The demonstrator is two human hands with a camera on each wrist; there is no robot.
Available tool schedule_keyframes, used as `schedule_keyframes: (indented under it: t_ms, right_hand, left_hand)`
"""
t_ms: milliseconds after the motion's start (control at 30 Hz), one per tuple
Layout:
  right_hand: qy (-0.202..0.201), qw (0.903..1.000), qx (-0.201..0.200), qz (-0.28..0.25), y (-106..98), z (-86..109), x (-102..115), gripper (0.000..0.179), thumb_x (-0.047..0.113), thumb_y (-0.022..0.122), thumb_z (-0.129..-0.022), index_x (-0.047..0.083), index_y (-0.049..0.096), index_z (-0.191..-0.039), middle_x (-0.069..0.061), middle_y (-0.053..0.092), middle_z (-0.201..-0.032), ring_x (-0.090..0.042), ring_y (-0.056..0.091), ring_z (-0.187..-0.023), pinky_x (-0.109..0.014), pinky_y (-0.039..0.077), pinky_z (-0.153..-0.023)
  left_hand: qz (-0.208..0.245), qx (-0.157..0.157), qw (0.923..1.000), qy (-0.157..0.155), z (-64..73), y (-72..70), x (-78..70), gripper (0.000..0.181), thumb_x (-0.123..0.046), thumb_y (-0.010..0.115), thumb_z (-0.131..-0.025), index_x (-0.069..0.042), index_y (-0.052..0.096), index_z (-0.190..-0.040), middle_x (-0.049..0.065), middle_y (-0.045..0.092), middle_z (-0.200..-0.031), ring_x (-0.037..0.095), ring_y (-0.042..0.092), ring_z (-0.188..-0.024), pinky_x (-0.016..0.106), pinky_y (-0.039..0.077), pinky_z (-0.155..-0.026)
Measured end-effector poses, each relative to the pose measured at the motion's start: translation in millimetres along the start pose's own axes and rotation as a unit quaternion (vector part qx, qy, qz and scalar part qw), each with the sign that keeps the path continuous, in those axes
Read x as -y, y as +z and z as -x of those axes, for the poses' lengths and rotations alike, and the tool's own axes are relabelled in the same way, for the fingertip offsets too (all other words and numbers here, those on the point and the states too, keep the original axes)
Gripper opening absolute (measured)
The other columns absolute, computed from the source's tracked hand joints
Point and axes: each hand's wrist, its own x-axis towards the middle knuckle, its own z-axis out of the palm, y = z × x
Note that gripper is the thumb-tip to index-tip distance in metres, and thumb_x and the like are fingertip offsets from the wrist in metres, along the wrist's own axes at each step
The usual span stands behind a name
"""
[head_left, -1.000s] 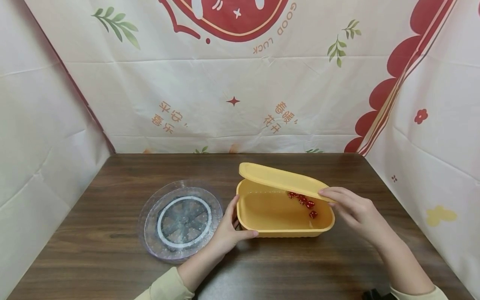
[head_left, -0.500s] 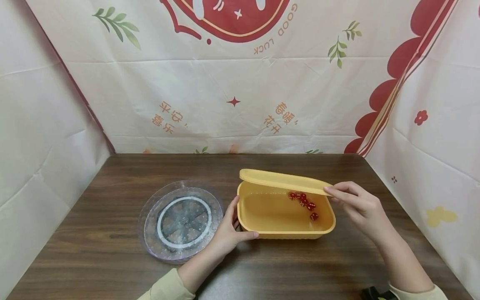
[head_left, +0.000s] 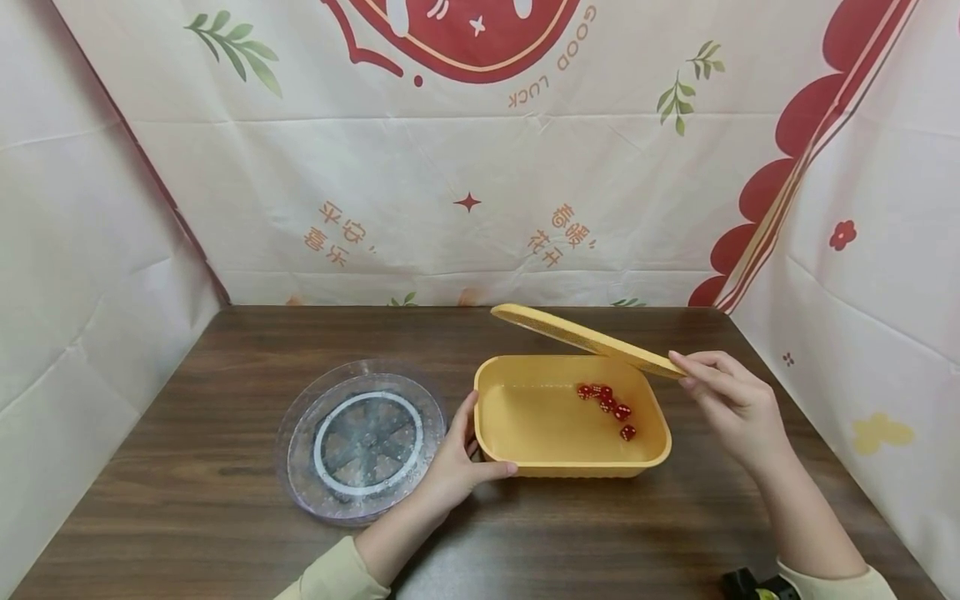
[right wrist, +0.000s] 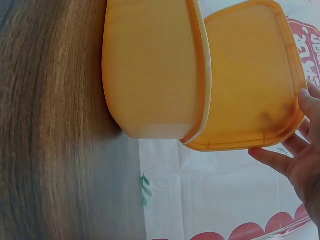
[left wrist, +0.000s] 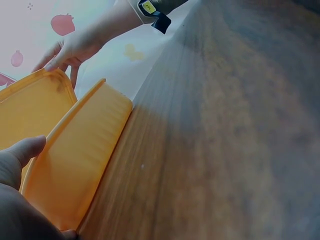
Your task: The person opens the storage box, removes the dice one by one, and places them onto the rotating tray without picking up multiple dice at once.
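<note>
Right hand pinches the yellow lid by its right end, thumb against fingertips. Lid's long axis runs from that hand leftward and away from the person, the far-left end raised; it is tilted, nearly edge-on in the head view, above the far rim of the yellow box. Whether lid touches rim, cannot tell. Box sits left of the right hand, upright on the wooden table, mouth up, long axis crosswise between the hands. Left hand grips the box's left end, thumb at the near rim, fingers along the end wall. Inside, on the half toward the right hand: small red dice, clustered in a slanting line. Just left of the left hand, a clear round dish with a pale ring showing in its base.
</note>
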Motion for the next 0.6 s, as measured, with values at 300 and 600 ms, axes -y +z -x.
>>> schedule_keyframes:
  t_ms: [300, 600]
  right_hand:
    - [0.065, 0.9967, -0.038, -0.032, -3.2, 2.7, -11.9, 0.045, -0.03, 0.061, -0.073, -0.01, 0.064, -0.114, -0.003, 0.065, -0.099, -0.006, 0.056, -0.086, -0.009, 0.044, -0.069]
    - [0.172, 0.9834, -0.044, -0.039, -11.1, 16.1, -44.0, 0.045, -0.019, 0.056, -0.086, -0.004, 0.058, -0.128, 0.015, 0.061, -0.108, 0.0, 0.058, -0.083, -0.007, 0.046, -0.07]
  left_hand:
    - [-0.004, -0.002, 1.0, 0.0, 0.0, 0.2, -1.6, 0.108, 0.0, 0.083, -0.071, -0.008, 0.014, -0.153, 0.02, 0.022, -0.154, 0.03, 0.022, -0.14, 0.046, 0.017, -0.113]
    - [-0.005, -0.001, 1.0, -0.004, 0.0, 0.1, -1.6, 0.108, 0.0, 0.083, -0.071, -0.008, 0.014, -0.153, 0.021, 0.021, -0.154, 0.03, 0.022, -0.14, 0.046, 0.018, -0.112]
